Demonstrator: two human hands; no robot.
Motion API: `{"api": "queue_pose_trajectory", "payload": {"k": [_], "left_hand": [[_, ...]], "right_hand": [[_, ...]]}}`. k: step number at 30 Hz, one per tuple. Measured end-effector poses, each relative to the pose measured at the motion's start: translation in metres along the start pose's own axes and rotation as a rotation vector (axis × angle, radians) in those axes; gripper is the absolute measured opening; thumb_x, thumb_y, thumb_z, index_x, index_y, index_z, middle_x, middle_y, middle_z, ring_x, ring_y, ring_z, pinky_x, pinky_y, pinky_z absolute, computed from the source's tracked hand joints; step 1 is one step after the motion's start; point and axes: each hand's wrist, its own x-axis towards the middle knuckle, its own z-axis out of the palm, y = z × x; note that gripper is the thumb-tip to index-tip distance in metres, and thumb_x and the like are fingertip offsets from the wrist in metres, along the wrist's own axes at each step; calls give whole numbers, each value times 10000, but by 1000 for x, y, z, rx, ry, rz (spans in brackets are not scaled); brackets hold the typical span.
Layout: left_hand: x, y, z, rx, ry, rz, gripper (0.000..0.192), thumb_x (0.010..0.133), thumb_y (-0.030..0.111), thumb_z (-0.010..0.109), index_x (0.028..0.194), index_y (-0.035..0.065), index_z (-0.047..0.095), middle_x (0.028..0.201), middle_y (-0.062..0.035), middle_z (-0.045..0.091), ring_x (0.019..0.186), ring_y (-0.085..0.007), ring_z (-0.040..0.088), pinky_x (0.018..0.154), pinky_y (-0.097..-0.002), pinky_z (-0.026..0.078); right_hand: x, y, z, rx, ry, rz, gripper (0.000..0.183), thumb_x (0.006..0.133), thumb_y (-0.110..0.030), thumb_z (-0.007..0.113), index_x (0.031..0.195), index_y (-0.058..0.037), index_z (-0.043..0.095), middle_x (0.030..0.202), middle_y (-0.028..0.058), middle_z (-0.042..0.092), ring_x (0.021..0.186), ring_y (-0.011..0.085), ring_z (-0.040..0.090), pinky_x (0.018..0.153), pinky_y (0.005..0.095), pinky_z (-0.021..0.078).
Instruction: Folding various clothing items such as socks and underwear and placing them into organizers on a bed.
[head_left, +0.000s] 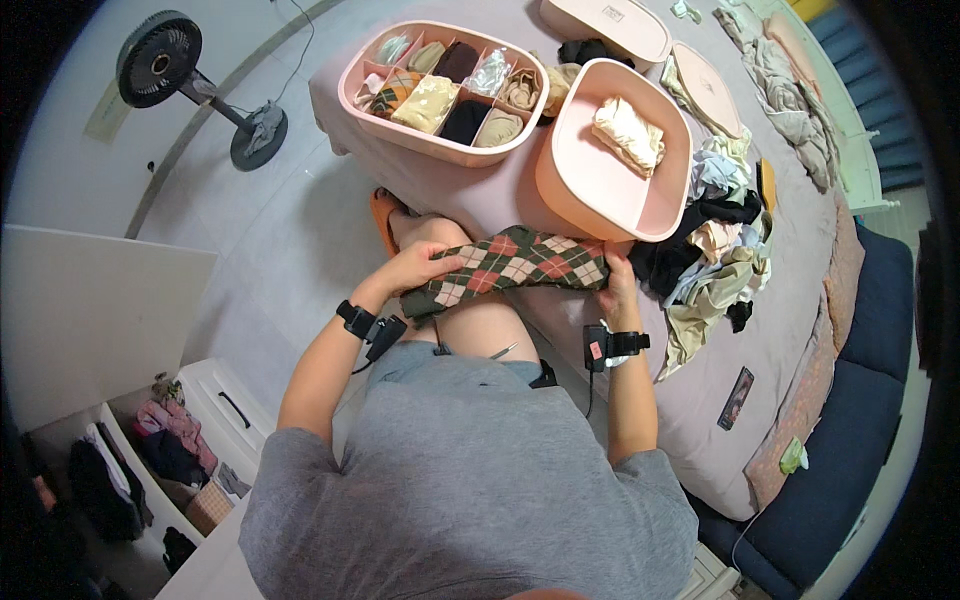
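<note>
A dark green argyle knit sock or legging (517, 264) with red and pink diamonds is stretched sideways above my knees. My left hand (431, 266) grips its left part, thumb on top. At the other end, my right hand (619, 277) pinches the edge. Just beyond it on the bed stands a deep pink bin (559, 196) with a folded cream garment (628, 136) inside. To its left is a pink divided organizer (442, 150), whose compartments hold rolled socks and garments, among them a plaid roll (395, 93) and a pale yellow bundle (426, 103).
A loose heap of clothes (712, 259) lies on the bed (675, 420), right of the bin. Pink lids (709, 90) rest behind it. A phone (736, 398) lies near the pillows. A fan (161, 64) stands on the floor; an open drawer (161, 480) is lower left.
</note>
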Motion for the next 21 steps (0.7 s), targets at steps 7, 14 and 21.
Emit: {"api": "queue_pose_trajectory", "payload": {"k": [7, 14, 21], "left_hand": [[-13, -32, -28, 518, -172, 107, 350, 740, 303, 734, 892, 10, 616, 733, -4, 588, 728, -94, 532, 666, -277, 442], [-25, -89, -24, -94, 103, 172, 258, 826, 80, 633, 1067, 64, 542, 999, -3, 568, 969, -105, 509, 872, -276, 424], [-29, -115, 21, -691, 569, -82, 522, 839, 210, 681, 1223, -5, 401, 1097, -124, 568, 1008, -170, 544, 878, -281, 439]], "right_hand": [[0, -2, -20, -188, -10, 13, 273, 905, -125, 541, 1134, 24, 548, 1071, 96, 616, 938, 192, 605, 831, 326, 490], [-13, -14, -18, -967, -156, -215, 199, 824, -96, 634, 961, 48, 621, 860, 49, 637, 793, 119, 554, 741, 255, 452], [-13, 15, -8, -1137, 246, -486, 295, 759, -201, 730, 799, 47, 575, 750, 50, 616, 676, 132, 534, 639, 287, 449]]}}
